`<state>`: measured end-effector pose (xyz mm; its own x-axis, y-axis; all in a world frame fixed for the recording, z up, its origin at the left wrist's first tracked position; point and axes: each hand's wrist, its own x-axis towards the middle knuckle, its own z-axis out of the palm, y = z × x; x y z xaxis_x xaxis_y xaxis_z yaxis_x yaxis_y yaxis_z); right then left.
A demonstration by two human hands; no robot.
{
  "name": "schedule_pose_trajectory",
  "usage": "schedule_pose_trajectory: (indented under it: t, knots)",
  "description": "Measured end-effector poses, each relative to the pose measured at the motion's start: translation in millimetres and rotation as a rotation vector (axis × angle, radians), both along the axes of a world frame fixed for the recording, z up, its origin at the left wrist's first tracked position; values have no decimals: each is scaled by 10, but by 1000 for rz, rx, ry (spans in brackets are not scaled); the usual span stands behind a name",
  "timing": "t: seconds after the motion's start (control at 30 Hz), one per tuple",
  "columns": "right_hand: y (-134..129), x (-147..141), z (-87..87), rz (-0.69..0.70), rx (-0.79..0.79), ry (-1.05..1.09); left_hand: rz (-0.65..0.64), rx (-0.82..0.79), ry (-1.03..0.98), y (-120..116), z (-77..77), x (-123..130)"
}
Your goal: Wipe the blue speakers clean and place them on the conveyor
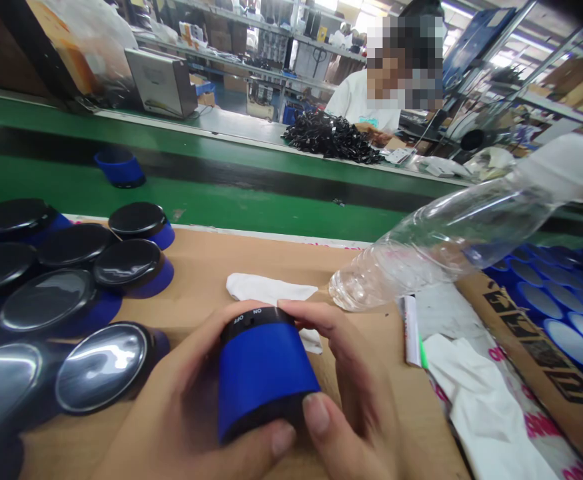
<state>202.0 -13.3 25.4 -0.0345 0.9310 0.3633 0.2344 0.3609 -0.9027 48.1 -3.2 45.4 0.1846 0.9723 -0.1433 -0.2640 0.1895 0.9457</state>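
While it lies on its side above the brown cardboard worktop (211,260), the blue cylindrical speaker with black ends (264,377) is cupped by the left hand (181,407) and right hand (346,393), fingers curled around it, apparently so its ON/OFF end can be seen.

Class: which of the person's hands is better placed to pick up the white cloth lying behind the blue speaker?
Right hand: its fingers lie beside the white cloth; the left hand is farther away, cradling the blue cylindrical speaker.
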Motion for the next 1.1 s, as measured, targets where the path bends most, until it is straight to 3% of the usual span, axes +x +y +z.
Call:
schedule_pose_trajectory:
  t: [0.17, 0.27, 0.43, 0.53, 0.63, 0.7, 0.83, 0.93, 1.03, 1.1]
  knots:
    - [119, -36, 128, 66, -34, -51, 54, 175, 71, -9, -26, 26]
    - [150, -32, 165, 82, -37, -53, 80, 348, 255, -19, -63, -16]
    - [90, -34, 39, 136, -12, 107, 174, 697, 695, -28, -162, -138]
    - [45, -55, -61, 200, -50, 230, 143, 815, 836, -37, -228, -173]
    - [24, -57, -118, 253, -157, 318, 184, 835, 832, -46, -263, -156]
    - [31, -46, -137, 375, -216, 501, 231, 795, 788, -56, -257, -125]
    - [73, -46, -128, 525, -248, 740, 151, 751, 802, -66, -208, -88]
    - [75, -129, -86, 451, -187, 696, 119, 739, 771, -62, -190, -111]
    - [42, -233, -58, 169, -62, 567, 113, 703, 758, -73, -177, -143]
    - [23, -248, -61, 103, -34, 453, 82, 666, 764, -89, -162, -156]
